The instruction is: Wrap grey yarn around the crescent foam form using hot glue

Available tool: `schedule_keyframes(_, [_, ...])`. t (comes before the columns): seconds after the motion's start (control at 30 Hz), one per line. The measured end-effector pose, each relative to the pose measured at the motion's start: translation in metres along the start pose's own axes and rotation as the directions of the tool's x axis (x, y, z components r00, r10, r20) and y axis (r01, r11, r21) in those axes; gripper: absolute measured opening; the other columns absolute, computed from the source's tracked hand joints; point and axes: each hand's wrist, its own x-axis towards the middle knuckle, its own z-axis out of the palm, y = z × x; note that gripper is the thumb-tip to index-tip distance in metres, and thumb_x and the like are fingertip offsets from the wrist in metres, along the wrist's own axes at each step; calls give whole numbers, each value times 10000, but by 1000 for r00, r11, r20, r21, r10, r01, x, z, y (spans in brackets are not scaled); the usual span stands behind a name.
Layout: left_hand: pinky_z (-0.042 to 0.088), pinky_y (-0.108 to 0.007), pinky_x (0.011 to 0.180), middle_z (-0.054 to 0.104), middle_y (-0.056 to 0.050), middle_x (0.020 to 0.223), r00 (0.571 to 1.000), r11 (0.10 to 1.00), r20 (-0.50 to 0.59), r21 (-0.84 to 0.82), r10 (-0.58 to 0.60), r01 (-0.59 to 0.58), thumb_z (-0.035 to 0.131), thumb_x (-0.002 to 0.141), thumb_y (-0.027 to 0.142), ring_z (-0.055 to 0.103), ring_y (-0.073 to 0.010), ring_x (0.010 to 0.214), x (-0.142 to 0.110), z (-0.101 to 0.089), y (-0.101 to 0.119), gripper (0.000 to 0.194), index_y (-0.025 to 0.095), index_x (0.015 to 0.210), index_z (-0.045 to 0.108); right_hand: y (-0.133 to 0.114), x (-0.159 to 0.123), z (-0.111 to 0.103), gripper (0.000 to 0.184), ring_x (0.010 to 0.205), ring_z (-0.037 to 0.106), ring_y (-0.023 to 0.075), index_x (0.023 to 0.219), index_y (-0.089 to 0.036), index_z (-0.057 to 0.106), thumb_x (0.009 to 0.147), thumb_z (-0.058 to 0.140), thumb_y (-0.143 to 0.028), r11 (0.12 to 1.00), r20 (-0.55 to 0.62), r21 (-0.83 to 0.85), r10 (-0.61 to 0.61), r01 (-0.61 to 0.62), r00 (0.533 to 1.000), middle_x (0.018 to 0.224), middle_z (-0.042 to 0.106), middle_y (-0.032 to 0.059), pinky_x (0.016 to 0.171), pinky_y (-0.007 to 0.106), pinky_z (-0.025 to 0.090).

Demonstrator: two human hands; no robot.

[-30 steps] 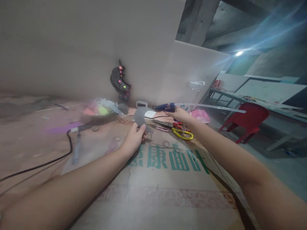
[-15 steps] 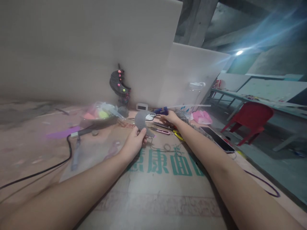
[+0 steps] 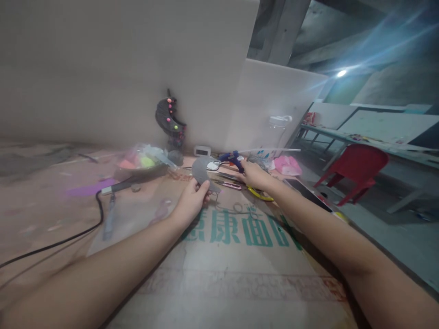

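My left hand [image 3: 195,196] pinches the lower end of a flat grey crescent [image 3: 200,170] between thumb and fingers, just above the printed sheet on the table. At the back of the table, my right hand [image 3: 255,175] grips the handle of a blue hot glue gun [image 3: 233,157], its nozzle side toward the left. A long clear glue stick [image 3: 270,150] sticks out of the gun's rear to the right. Behind the crescent lies a small white piece [image 3: 213,166], with a black cord passing close by. Yellow-handled scissors [image 3: 260,195] and a pink cutter [image 3: 232,186] lie below my right hand.
A decorated dark crescent [image 3: 166,116] with coloured balls stands against the white board. Left are a bowl [image 3: 137,172] of colourful pieces and a black cable [image 3: 101,210]. A clear bottle [image 3: 279,125], pink packet [image 3: 287,165] and phone [image 3: 307,194] are right; a red chair [image 3: 353,167] stands beyond.
My right hand has moved the glue gun left and lower, then tilted it so its handle points down to the right. My left hand stays on the grey crescent.
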Motion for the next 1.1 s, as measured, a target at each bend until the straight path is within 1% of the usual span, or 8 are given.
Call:
schedule_keyframes(0.13, [388, -189, 438, 583, 22, 664, 1000, 998, 10, 50, 25, -26, 683, 745, 467, 525, -95, 501, -1, -1, 0, 380, 164, 905, 519, -25, -43, 1, 337, 1089, 620, 238, 1120, -189, 678, 922, 520, -412, 975, 22, 146, -171, 166, 985, 1174, 685, 98, 940, 339, 444])
schedule_keyframes(0.27, [423, -211, 464, 616, 10, 694, 1000, 999, 10, 45, 27, -28, 698, 741, 467, 549, -111, 525, -3, -2, 2, 392, 171, 933, 527, -45, -72, 18, 305, 890, 646, 206, 973, -186, 715, 844, 626, -448, 907, 40, 317, -305, 277, 952, 971, 720, 60, 802, 317, 475])
schedule_keyframes(0.47, [450, -231, 509, 617, 8, 678, 1000, 996, -8, 79, 31, -30, 684, 755, 465, 549, -116, 533, -4, -1, 5, 362, 164, 892, 536, -57, -89, 36, 86, 845, 607, 164, 834, -177, 687, 833, 678, -263, 830, -35, 362, -443, 424, 896, 862, 684, 37, 800, 288, 459])
schedule_keyframes(0.6, [451, -229, 535, 617, 4, 708, 999, 996, -18, 85, 43, -41, 668, 772, 450, 554, -109, 550, -4, -1, 5, 342, 163, 889, 525, -65, -104, 32, 142, 792, 606, 154, 829, -185, 680, 904, 598, -273, 751, -13, 321, -606, 578, 795, 799, 693, 32, 789, 281, 444])
schedule_keyframes(0.7, [448, -225, 536, 617, -3, 738, 998, 993, -15, 96, 63, -62, 657, 785, 446, 556, -106, 565, -4, -2, 5, 339, 158, 903, 523, -68, -112, 27, 254, 756, 578, 169, 803, -183, 662, 924, 555, -379, 682, -94, 205, -700, 702, 708, 757, 669, 46, 786, 310, 417])
schedule_keyframes(0.77, [446, -225, 526, 620, -9, 750, 998, 994, -10, 100, 56, -54, 659, 782, 452, 558, -109, 570, -4, -2, 5, 347, 159, 907, 520, -66, -110, 25, 325, 714, 553, 167, 742, -183, 625, 927, 527, -432, 727, -176, 194, -634, 658, 753, 722, 643, 44, 733, 305, 408])
schedule_keyframes(0.9, [454, -233, 515, 621, -16, 767, 999, 995, -7, 86, 42, -41, 654, 786, 439, 559, -117, 571, -4, -2, 4, 342, 163, 930, 513, -57, -95, 28, 363, 655, 548, 151, 668, -184, 534, 926, 499, -438, 863, -198, 381, -273, 330, 941, 661, 604, 18, 651, 273, 417])
schedule_keyframes(1.1, [476, -253, 554, 651, -33, 779, 997, 989, 29, 127, 75, -78, 665, 781, 443, 567, -125, 577, -5, -3, 5, 371, 142, 972, 560, -49, -81, 38, 313, 938, 669, 173, 1132, -162, 585, 903, 543, -371, 731, -78, 672, -88, 118, 993, 1031, 710, 74, 844, 299, 501])
